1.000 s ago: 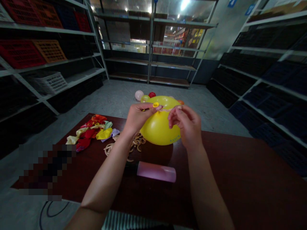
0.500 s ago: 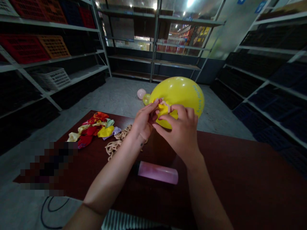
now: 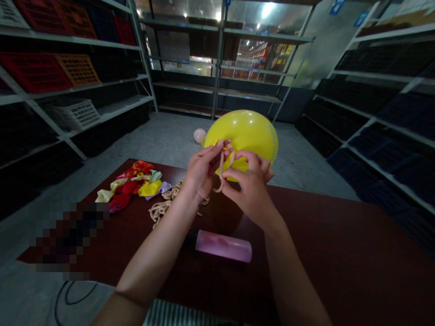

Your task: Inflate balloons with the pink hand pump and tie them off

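An inflated yellow balloon [image 3: 244, 133] floats just above the table, with blue print along its right edge. My left hand [image 3: 202, 174] pinches its neck, which is mostly hidden by my fingers. My right hand [image 3: 249, 188] sits close beside it, fingers curled around a thin beige cord [image 3: 222, 170] that loops down between both hands. More of this cord lies in a tangled heap [image 3: 163, 207] on the table below my left wrist. A pink cylindrical balloon pump [image 3: 223, 246] lies in front of my hands, its dark end toward the left.
The dark red table [image 3: 316, 231] holds a pile of deflated multicoloured balloons [image 3: 127, 186]. A pixelated blur covers its left front part. A pink balloon [image 3: 200, 135] rests on the grey floor behind, between metal shelves [image 3: 217, 68] holding crates.
The balloon has turned, bringing its neck and the yellow end out of view behind my fingers. The beige cord now hangs in a loop between my hands, and my hands have drawn closer together.
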Motion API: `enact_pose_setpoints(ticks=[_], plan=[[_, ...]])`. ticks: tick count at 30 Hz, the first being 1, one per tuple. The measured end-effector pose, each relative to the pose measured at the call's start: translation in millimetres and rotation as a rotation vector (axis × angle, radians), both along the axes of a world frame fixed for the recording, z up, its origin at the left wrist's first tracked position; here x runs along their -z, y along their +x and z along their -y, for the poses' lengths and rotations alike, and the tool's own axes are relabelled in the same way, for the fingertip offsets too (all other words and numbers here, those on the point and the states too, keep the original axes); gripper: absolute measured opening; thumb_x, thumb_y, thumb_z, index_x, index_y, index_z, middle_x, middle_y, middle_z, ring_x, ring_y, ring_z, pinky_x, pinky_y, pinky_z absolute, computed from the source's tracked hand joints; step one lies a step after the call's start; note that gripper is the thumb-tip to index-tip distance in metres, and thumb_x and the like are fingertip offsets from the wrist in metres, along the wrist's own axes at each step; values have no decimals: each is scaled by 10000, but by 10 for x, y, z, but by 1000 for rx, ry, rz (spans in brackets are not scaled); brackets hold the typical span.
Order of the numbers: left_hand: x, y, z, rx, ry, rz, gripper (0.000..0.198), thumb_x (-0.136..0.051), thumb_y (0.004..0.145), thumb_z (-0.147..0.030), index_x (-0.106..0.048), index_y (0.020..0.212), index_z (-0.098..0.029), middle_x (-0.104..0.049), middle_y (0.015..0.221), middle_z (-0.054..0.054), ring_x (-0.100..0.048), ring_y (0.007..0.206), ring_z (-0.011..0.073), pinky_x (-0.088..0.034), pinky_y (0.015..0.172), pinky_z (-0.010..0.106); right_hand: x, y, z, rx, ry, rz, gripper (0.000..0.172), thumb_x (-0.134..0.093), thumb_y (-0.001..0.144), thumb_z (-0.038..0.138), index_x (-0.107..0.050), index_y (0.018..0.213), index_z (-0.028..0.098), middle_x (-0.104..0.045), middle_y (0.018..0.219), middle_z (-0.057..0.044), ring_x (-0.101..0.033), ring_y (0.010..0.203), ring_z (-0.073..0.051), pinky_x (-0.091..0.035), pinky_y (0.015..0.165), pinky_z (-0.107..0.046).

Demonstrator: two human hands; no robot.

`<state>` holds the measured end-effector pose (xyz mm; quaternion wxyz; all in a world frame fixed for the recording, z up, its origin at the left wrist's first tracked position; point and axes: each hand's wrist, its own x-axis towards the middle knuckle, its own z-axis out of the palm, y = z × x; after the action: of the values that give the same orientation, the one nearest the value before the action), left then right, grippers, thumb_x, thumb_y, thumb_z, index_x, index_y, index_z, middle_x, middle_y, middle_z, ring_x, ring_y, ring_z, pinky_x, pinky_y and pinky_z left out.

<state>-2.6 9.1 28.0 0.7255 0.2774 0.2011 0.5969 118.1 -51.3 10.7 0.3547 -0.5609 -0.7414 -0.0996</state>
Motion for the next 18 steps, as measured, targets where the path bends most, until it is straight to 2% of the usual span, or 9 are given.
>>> enact_pose_setpoints(ticks=[5, 8, 11, 14, 18], plan=[[19, -83, -68, -50, 50, -57, 96, -766, 854, -190, -794, 872, -100, -771, 844, 86, -706, 734, 108, -559, 771, 195, -68, 87, 79, -159, -70, 0, 69, -713, 831, 260, -741, 782, 300, -489, 1411, 10, -374, 1265, -332, -326, 1014, -532], [39, -87, -89, -91, 68, -117, 112, -825, 792, -222, -799, 833, -121, -774, 856, 83, -718, 775, 134, -565, 790, 227, -94, 129, 61, -163, -59, -75, 61, -684, 863, 274, -727, 823, 292, -563, 1364, -4, -432, 1248, -317, -337, 1024, -529], [63, -53, -75, -116, 118, -194, 173, -874, 732, -282, -807, 808, -142, -772, 830, 79, -723, 786, 161, -573, 782, 267, -116, 158, 20, -187, -44, -335, 122, -595, 938, 329, -681, 1011, 283, -674, 1177, -39, -583, 1086, -246, -426, 970, -462], [77, -4, -24, -149, 217, -301, 213, -889, 706, -328, -822, 811, -155, -779, 850, 81, -720, 807, 167, -566, 811, 283, -116, 158, -2, -161, -55, -610, 244, -549, 971, 422, -614, 1144, 263, -714, 1012, -43, -659, 891, -197, -502, 812, -367], [77, 53, 64, -184, 314, -461, 236, -878, 712, -366, -835, 833, -168, -780, 832, 74, -714, 805, 180, -559, 787, 291, -64, 160, -42, -65, -84, -618, 286, -637, 912, 478, -631, 1081, 247, -724, 966, -35, -664, 803, -185, -501, 746, -341]])
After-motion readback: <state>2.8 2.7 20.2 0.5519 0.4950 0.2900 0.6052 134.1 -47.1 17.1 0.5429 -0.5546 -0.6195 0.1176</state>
